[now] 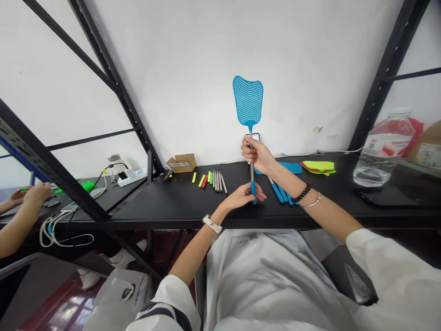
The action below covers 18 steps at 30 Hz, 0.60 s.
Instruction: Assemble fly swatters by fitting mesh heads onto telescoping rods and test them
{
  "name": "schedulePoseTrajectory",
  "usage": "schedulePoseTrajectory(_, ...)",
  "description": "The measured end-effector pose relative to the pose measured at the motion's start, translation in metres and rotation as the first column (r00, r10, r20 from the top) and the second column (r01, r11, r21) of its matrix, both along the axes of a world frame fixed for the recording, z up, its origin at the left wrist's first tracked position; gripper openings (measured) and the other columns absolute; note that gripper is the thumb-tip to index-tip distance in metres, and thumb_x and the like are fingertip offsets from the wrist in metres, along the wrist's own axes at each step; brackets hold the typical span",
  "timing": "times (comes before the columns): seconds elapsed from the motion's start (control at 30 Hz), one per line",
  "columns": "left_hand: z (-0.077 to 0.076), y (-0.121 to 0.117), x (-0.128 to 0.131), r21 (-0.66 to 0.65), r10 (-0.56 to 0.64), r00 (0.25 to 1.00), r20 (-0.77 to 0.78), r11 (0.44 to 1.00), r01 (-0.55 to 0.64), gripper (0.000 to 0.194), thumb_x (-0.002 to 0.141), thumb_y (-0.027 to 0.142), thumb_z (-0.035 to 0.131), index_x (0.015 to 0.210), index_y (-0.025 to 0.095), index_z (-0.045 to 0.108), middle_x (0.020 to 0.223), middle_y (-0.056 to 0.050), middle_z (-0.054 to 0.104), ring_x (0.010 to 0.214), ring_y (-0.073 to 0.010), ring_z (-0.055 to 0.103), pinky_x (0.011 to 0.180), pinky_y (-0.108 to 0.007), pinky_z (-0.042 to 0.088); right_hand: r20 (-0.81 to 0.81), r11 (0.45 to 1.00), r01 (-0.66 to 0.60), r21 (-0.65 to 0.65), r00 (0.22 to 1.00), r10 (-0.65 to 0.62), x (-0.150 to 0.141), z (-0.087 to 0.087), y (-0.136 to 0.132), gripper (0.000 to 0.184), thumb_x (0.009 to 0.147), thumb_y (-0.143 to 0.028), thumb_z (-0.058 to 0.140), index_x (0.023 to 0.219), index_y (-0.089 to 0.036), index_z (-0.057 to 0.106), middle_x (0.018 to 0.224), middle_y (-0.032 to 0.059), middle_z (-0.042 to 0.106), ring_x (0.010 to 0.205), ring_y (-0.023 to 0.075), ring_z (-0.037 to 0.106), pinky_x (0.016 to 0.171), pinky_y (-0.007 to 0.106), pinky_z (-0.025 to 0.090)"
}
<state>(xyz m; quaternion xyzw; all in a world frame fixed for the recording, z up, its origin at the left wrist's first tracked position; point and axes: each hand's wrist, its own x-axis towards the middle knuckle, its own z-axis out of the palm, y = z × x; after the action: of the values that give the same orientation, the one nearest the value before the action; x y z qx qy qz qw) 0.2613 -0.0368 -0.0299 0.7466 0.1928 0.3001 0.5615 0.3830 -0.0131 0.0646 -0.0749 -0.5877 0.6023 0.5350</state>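
Observation:
A blue fly swatter stands upright in front of me, its perforated head against the white wall behind. My right hand has its fingers wrapped round the metal rod just below the head. Lower down, my left hand grips the blue handle, with the thumb in front and some fingers reaching out behind it. Beside my right forearm lie several more blue handles and blue swatter heads, partly hidden by that arm. A phone-like object shows partly behind my right hand.
Left of my hands lie several grey pens, green and red marker parts and an open cardboard box. Yellow-green and red flat pieces, a water bottle and a dark tablet-like slab are on the right. Another person's hands work at far left.

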Motion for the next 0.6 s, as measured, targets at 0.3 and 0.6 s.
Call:
schedulePoseTrajectory(0.3, -0.002, -0.005, 0.012, -0.010, 0.091, 0.989, 0.119, 0.996, -0.091, 0.026, 0.080, 0.039, 0.050, 0.076, 0.013, 0.047, 0.064, -0.001, 0.055, 0.059, -0.0107, 0.055, 0.065, -0.027, 0.042, 0.013, 1.000, -0.025, 0.013, 1.000, 0.025, 0.005, -0.003, -0.017, 0.040, 0.078, -0.035, 0.056, 0.057, -0.018, 0.028, 0.048, -0.0082, 0.012, 0.039, 0.0036, 0.008, 0.035, 0.018, 0.009)
schedulePoseTrajectory(0.6, -0.010, 0.003, 0.009, -0.061, 0.163, 0.984, 0.073, 0.985, -0.159, 0.025, 0.078, 0.031, 0.048, 0.060, 0.014, 0.044, 0.053, 0.002, 0.046, 0.053, -0.0095, 0.049, 0.062, -0.027, 0.040, 0.125, 0.999, 0.039, -0.035, 0.992, -0.035, -0.012, -0.054, -0.018, 0.046, 0.079, -0.032, 0.053, 0.050, -0.017, 0.020, 0.044, -0.0077, 0.015, 0.037, 0.0025, 0.012, 0.036, 0.019, 0.008)
